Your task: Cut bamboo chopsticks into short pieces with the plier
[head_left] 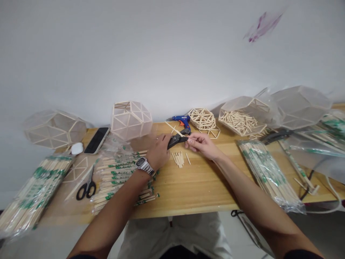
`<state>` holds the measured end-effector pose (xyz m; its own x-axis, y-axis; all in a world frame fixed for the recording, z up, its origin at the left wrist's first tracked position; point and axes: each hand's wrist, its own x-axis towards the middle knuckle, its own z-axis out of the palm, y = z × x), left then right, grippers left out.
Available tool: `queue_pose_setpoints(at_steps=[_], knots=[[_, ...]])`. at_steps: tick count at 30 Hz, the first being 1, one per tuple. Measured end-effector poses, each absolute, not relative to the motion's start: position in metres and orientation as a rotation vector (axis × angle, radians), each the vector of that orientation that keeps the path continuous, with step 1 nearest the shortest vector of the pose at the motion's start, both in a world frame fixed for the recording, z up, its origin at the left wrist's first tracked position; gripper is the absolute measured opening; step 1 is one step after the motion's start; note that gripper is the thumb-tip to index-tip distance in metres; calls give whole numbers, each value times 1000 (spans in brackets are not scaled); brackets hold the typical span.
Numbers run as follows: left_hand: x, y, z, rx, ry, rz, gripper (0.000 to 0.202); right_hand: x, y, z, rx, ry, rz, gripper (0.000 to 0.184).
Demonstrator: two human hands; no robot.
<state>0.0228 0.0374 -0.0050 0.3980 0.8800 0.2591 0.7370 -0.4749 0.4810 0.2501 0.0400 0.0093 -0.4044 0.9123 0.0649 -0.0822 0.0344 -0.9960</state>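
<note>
My left hand (159,153), with a metal watch on its wrist, is closed around a black cutter-like hand tool (175,140) above the table's middle. A thin wooden chopstick (175,128) slants across the tool's head, its far end pointing up and left. The fingers of my right hand (201,144) pinch the chopstick's near end beside the tool; the exact contact is partly hidden. Just below the hands lies a small group of short cut sticks (178,159), with one stick (188,158) apart on the right. Behind them rests a blue glue gun (182,118).
Wrapped chopsticks (118,172) lie left, beside black-handled scissors (86,189) and a phone (97,140). A covered polyhedral frame (131,120) stands at the wall. Right are triangular stick frames (202,118), a shell of short sticks (238,122) and a chopstick pack (269,174).
</note>
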Motion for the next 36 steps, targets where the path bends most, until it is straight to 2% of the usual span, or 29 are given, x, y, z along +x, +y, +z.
queue_pose_setpoints(at_steps=[12, 21, 32, 36], knots=[[21, 38, -7, 2384, 1412, 667, 62, 250, 41, 6, -928, -1531, 1407, 39], [21, 35, 2, 2317, 1465, 513, 53, 249, 41, 6, -832, -1489, 1497, 38], [22, 34, 1, 2349, 1429, 576, 40, 251, 42, 6, -816, -1498, 1518, 37], [23, 34, 0, 2335, 1462, 561, 41, 250, 42, 6, -818, -1504, 1485, 38]])
